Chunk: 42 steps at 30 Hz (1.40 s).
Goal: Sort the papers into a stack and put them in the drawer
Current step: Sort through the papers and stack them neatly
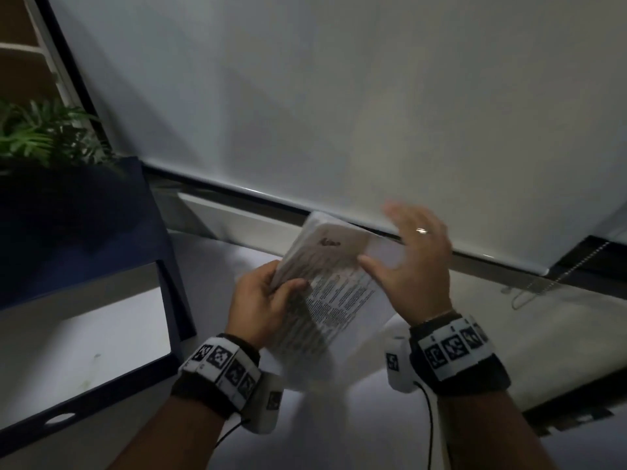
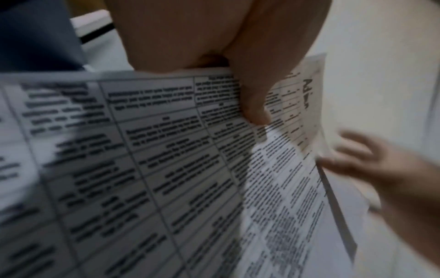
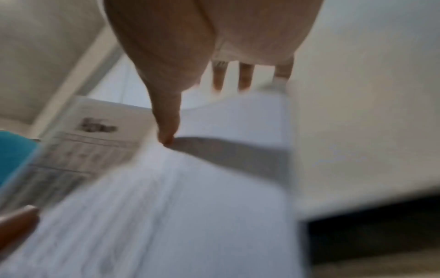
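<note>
White printed paper sheets (image 1: 325,293) are showing black text in ruled table grids. The open drawer (image 1: 169,300) is looking dark navy, the leafy plant (image 1: 37,134) green.

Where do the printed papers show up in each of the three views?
Head: papers at centre, gripped by the left hand.
Left wrist: they fill the lower left, under the thumb.
Right wrist: blurred, lower left.
Shared landmark: the bold heading on the top sheet.

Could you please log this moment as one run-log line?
papers: gathered, held above table | left hand: grips papers | right hand: open beside papers | drawer: open, papers not in
</note>
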Tool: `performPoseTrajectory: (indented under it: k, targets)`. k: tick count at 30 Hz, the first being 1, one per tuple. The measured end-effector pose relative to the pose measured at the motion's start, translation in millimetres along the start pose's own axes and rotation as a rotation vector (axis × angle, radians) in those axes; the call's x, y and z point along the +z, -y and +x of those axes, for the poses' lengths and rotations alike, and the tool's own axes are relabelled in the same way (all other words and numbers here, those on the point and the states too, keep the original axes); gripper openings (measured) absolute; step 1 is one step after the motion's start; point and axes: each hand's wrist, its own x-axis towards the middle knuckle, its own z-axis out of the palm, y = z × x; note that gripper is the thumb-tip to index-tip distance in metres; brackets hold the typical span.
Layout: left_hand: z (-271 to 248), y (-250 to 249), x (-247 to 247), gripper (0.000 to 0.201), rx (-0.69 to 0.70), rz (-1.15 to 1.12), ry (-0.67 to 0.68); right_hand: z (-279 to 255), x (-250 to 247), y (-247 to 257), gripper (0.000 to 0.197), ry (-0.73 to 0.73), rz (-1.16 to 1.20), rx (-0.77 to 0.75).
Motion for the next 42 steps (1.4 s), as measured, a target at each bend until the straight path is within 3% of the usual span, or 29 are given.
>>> performPoseTrajectory:
  k: [2,3,5,6,7,9,11,14,21,27,30,36,42]
  targets:
    - [-4.0,8.1,-6.4,0.01,-0.109,-0.192,-0.038,-18.5,5.6,-16.0,0.111,-0.111,0.13,0.28]
    - [-6.3,13.2,-9.4,0.012,-0.143,-0.244,-0.055,-27.5,9.6,-19.9,0.12,-0.076,0.33,0.459]
    - [-11.3,18.7,-12.9,0.013,-0.207,-0.335,-0.072,-40.6,21.4,-22.4,0.11,0.059,0.865,0.684]
    - [-13.5,21.2,-12.4,0.013,-0.236,-0.358,-0.07,-44.7,26.6,-21.1,0.093,0.127,1.031,0.73]
    - [-15.9,23.5,-9.9,0.013,-0.262,-0.364,-0.071,-47.4,30.1,-16.6,0.069,0.188,1.052,0.748]
    - [-21.2,27.5,-1.1,0.016,-0.288,-0.365,-0.1,-52.3,38.3,-7.3,0.026,0.216,0.863,0.733]
    - [-26.3,31.7,7.2,0.021,-0.288,-0.365,-0.156,-60.8,47.4,0.9,0.009,0.169,0.814,0.738]
    - [-35.6,42.1,10.5,0.021,-0.298,-0.393,-0.209,-78.3,57.9,8.5,0.014,0.114,0.867,0.768]
    - [-42.0,55.9,0.4,0.035,-0.344,-0.398,-0.097,-101.2,66.2,5.6,0.029,0.161,0.93,0.776]
    - [-25.4,38.0,-9.3,0.04,-0.202,-0.41,-0.108,-73.5,49.7,8.0,0.034,0.015,1.059,0.674]
    - [-21.8,29.3,-11.2,0.044,-0.139,-0.418,-0.097,-64.2,42.9,12.8,0.027,0.017,1.015,0.618]
    - [-11.8,26.7,-19.4,0.046,-0.059,-0.437,-0.056,-58.2,36.2,14.1,0.042,0.047,0.9,0.549]
    - [-7.1,16.6,-23.6,0.034,-0.008,-0.434,-0.037,-54.9,31.7,15.7,0.03,0.011,0.873,0.498]
